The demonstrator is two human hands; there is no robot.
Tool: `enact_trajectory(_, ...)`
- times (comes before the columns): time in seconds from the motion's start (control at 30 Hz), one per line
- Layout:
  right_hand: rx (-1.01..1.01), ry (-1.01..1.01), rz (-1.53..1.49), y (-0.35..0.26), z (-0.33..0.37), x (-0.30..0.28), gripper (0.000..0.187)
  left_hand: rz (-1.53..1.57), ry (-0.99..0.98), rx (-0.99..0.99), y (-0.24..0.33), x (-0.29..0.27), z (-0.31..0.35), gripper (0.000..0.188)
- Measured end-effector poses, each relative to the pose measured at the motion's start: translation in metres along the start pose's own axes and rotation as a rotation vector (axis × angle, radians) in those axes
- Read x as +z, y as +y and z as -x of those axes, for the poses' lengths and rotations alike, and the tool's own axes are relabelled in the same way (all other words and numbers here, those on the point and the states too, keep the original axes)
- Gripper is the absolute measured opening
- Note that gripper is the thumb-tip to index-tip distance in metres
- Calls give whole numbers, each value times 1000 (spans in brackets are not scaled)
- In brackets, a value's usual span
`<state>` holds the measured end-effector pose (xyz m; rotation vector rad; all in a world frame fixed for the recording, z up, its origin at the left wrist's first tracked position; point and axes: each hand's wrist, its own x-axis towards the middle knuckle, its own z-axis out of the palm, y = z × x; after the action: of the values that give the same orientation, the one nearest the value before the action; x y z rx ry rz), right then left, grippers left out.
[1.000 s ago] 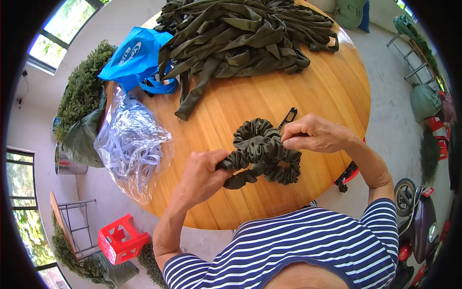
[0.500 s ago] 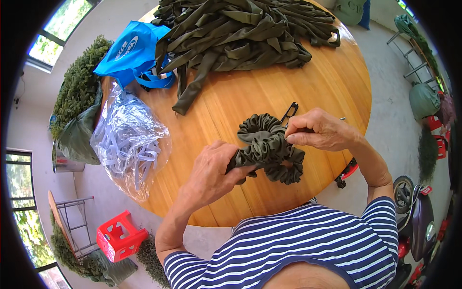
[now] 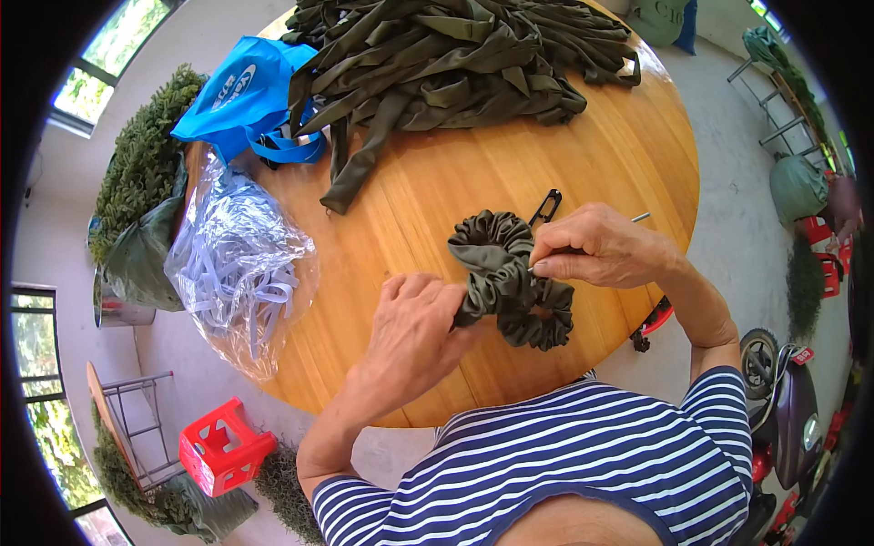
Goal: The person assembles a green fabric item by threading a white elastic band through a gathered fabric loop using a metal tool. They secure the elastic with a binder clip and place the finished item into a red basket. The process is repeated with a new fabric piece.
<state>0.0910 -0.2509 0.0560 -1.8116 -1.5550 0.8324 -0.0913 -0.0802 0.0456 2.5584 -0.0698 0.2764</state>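
Observation:
A bunched, ruffled olive-green scrunchie (image 3: pixel 499 278), with loops curling above and below, sits over the near middle of the table. My left hand (image 3: pixel 414 318) has its left end closed between thumb and fingers. At its upper right side my right hand (image 3: pixel 596 244) pinches a thin metal rod (image 3: pixel 641 217); one end sticks out behind the knuckles, and the tip reaches the gathered cloth. Just beyond the right fingers lie small black thread snips (image 3: pixel 546 208), partly hidden by the hand.
A heap of olive fabric strips (image 3: pixel 455 82) covers the far side of the round wooden table (image 3: pixel 428 209). To the left are a blue bag (image 3: pixel 241 100) and a clear plastic bag (image 3: pixel 241 273) of pale elastic bands. A red stool (image 3: pixel 225 446) stands on the floor at lower left.
My left hand has shifted its grip on the scrunchie's left end. The right hand has moved slightly left, bringing the rod's tip against the cloth, and more of its back end shows.

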Motion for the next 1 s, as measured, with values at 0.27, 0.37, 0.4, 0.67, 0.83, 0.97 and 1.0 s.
enact_trajectory(0.27,55,-73,-72,5,15,-11,13,133,-215,-162,-13,0,17,17)
enact_trajectory(0.37,26,-67,4,0,4,0,14,149,87,-83,4,12,7,11)
enact_trajectory(0.4,30,-59,8,-5,3,-1,15,164,61,-94,3,11,3,10)
enact_trajectory(0.67,40,-77,-63,5,15,-10,16,189,-279,-220,-12,0,19,11)
enact_trajectory(0.83,7,-41,18,-5,0,1,13,256,144,-98,6,20,11,10)
enact_trajectory(0.97,-14,-73,59,-5,1,-1,12,166,-182,-94,-6,12,9,16)
enact_trajectory(1.0,5,-77,50,-4,5,-7,12,132,-278,-134,-10,9,11,18)
